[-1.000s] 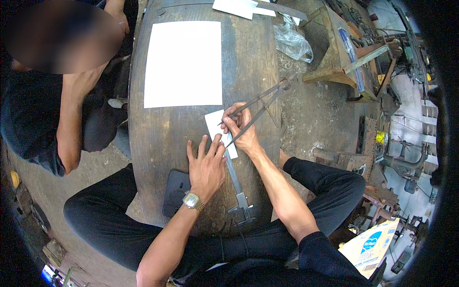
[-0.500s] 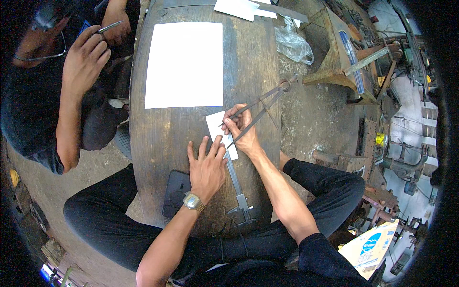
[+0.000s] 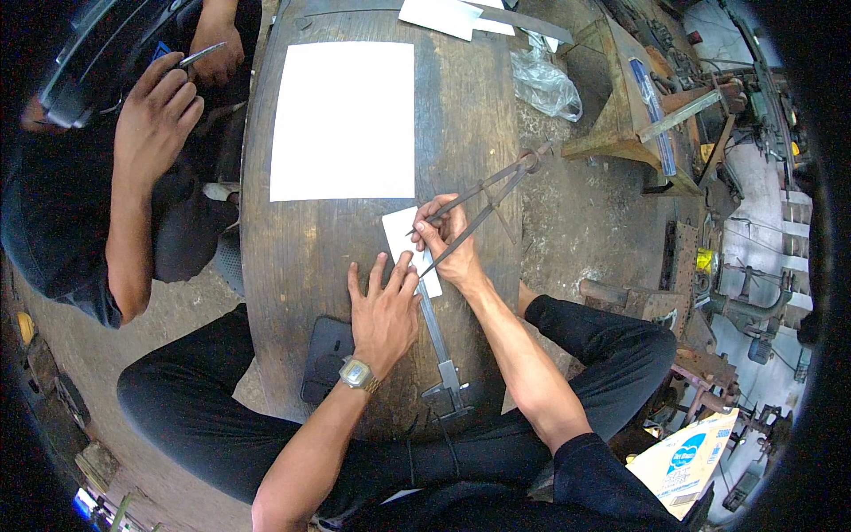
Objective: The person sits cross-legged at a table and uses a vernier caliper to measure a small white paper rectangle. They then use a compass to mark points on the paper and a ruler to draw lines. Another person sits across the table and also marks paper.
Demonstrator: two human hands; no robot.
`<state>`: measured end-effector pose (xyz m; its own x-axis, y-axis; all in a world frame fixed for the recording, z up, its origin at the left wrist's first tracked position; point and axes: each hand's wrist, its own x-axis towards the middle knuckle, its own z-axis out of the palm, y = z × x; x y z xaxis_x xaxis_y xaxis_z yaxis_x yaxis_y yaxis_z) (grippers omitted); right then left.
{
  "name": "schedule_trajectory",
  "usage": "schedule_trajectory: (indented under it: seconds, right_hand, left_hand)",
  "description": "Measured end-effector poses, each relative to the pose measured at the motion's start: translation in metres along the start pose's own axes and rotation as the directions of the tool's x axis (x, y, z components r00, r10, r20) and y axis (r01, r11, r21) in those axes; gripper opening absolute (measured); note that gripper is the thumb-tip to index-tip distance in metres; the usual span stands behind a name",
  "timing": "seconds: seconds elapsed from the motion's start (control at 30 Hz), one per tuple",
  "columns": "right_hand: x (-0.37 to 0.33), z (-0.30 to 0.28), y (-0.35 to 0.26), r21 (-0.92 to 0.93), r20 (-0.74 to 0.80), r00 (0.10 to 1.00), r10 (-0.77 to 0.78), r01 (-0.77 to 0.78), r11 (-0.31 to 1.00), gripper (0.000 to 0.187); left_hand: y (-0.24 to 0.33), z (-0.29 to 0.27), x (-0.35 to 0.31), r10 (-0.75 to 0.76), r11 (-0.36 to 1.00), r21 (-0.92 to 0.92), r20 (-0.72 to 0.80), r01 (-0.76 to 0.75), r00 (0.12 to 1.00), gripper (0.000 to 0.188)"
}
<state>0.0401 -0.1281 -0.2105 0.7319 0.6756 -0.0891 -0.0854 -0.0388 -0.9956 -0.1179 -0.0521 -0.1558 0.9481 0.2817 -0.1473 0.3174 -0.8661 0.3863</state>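
Observation:
My right hand (image 3: 448, 238) is closed round one leg of a dark metal divider (image 3: 485, 184), whose legs are spread apart. The points of the divider reach down over a small white paper (image 3: 399, 222) on the wooden bench. Fingers spread, my left hand (image 3: 385, 306) lies flat, its fingertips at the paper's edge and beside the upper end of a steel vernier caliper (image 3: 436, 341). The caliper lies lengthwise on the bench, its jaws toward me. A large blank white sheet (image 3: 342, 120) lies beyond my hands.
A black phone (image 3: 326, 359) lies left of my left wrist. Across the bench to the left, a co-worker's hand (image 3: 155, 124) holds a pen (image 3: 202, 55). More papers (image 3: 441, 16) and a plastic bag (image 3: 545, 84) are at the far end. Right stands a wooden stand (image 3: 612, 106) with tools.
My hands, the divider and the caliper stay in place. The co-worker's head has shifted, and the pen hand moved slightly.

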Motion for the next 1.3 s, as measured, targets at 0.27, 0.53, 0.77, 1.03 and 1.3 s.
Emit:
schedule_trajectory:
  seconds: [0.27, 0.53, 0.77, 1.03, 1.3]
  right_hand:
    - [-0.001, -0.002, 0.002, -0.015, 0.019, 0.999, -0.038, 0.038, 0.999, 0.024]
    - [-0.004, -0.001, -0.001, -0.139, 0.018, 0.997, -0.077, 0.078, 0.987, 0.022]
    - [-0.007, 0.001, -0.011, -0.285, 0.025, 0.994, -0.108, 0.110, 0.952, 0.020]
    - [-0.011, 0.009, -0.021, -0.452, 0.040, 0.991, -0.129, 0.133, 0.882, 0.018]
    - [-0.024, 0.009, -0.016, -0.262, 0.003, 0.995, -0.102, 0.100, 0.960, 0.030]
  left_hand:
    - [0.000, 0.000, 0.001, 0.014, 1.000, -0.020, -0.013, -0.014, 1.000, 0.042]
    - [0.000, 0.001, 0.000, 0.008, 1.000, -0.018, -0.027, -0.009, 1.000, 0.045]
    - [-0.005, 0.001, -0.008, -0.004, 0.996, -0.091, -0.089, -0.004, 0.996, 0.038]
    - [-0.015, -0.036, -0.020, -0.205, 0.978, -0.013, 0.084, 0.206, 0.975, 0.021]
    - [0.026, -0.085, 0.021, -0.058, 0.769, -0.627, -0.261, -0.124, 0.964, 0.059]
